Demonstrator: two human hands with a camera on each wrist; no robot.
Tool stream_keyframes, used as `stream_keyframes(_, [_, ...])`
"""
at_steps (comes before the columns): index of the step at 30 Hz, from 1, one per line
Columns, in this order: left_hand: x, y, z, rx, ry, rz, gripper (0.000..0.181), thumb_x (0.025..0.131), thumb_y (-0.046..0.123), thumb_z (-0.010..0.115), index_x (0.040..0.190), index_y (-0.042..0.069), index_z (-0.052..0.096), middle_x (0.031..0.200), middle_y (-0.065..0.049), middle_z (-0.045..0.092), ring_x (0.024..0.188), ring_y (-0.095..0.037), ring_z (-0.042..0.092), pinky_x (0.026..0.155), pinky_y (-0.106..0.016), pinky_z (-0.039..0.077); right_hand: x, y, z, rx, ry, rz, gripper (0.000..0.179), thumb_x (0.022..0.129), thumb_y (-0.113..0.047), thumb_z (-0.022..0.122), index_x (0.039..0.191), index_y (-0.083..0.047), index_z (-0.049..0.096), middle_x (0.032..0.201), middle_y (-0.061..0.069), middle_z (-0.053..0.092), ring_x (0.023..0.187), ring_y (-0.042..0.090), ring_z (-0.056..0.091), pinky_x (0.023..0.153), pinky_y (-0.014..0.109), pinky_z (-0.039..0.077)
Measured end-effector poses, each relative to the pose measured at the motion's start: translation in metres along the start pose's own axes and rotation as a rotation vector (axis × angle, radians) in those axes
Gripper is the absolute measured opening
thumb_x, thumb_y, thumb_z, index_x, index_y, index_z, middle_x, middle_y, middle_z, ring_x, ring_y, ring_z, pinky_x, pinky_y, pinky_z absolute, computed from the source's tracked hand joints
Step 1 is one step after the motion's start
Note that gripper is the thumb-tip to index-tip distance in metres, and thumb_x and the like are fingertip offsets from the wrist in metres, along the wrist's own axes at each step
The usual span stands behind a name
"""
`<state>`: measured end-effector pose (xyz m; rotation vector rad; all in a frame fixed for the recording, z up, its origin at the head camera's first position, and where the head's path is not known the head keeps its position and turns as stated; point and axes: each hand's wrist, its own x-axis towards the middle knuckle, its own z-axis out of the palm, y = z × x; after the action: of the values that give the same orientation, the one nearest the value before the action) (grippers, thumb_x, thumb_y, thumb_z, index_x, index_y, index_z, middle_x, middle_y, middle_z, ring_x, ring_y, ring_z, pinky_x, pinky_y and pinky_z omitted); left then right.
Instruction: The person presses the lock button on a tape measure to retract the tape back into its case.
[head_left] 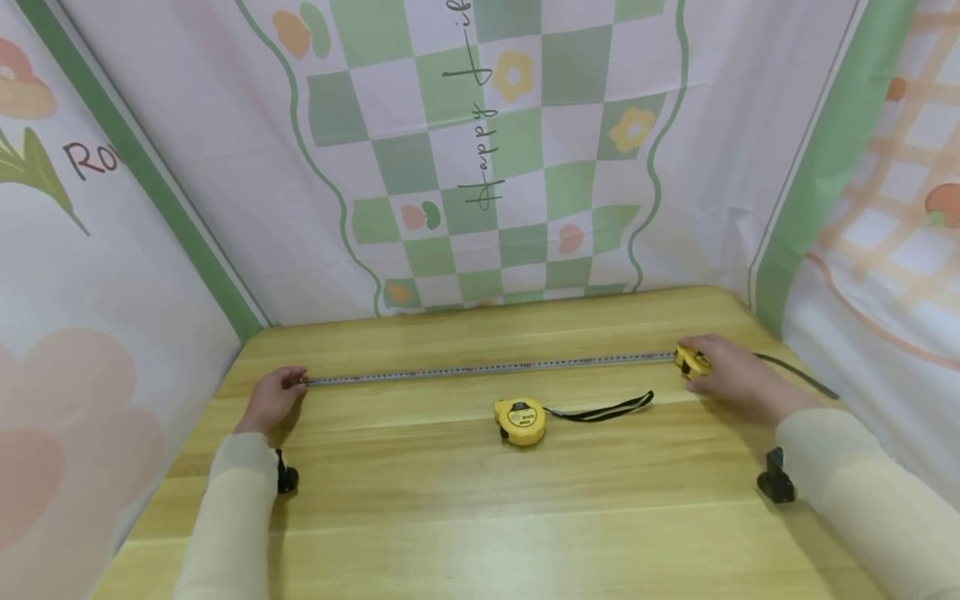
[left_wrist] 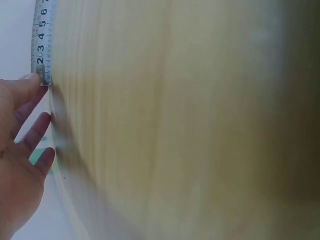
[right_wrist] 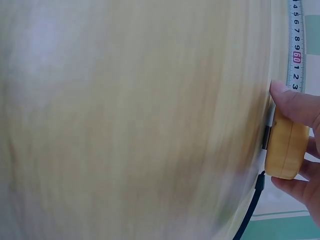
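Observation:
A silver tape blade [head_left: 480,367] stretches across the back half of the table between my two hands. My left hand [head_left: 273,398] pinches its end hook [left_wrist: 42,77] between thumb and forefinger, while the other fingers are spread apart. At the other end, my right hand [head_left: 731,375] grips the yellow tape measure [head_left: 692,362] that the blade comes out of. In the right wrist view the numbers just past 60 show at the mouth of the case [right_wrist: 287,145]. A second yellow tape measure [head_left: 522,421] lies on the table in front of the blade, apart from both hands.
A black wrist strap [head_left: 603,412] trails right from the second tape measure. Another dark strap [head_left: 798,375] runs from the held one toward the table's right edge. Printed cloth [head_left: 480,167] hangs behind the wooden table [head_left: 480,517] and at both sides.

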<state>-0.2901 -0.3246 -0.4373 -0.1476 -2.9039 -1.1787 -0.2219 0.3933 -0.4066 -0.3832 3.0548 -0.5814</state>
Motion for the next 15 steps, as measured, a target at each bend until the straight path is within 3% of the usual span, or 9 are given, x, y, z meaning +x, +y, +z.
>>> stream_keyframes(15, [-0.0008,0.0031,0.0012,0.056,0.023,-0.034,0.031,0.101,0.004,0.050,0.129,-0.007,0.053,0.128,-0.029,0.053,0.119,-0.046,0.047,0.100,-0.057,0.038,0.0010,-0.0009,-0.0002,-0.069,0.000,-0.017,0.071,0.083,-0.014,0.078,0.139,0.010,0.041,0.135,0.039,0.040,0.121,0.057,0.038,0.101,0.067,0.029])
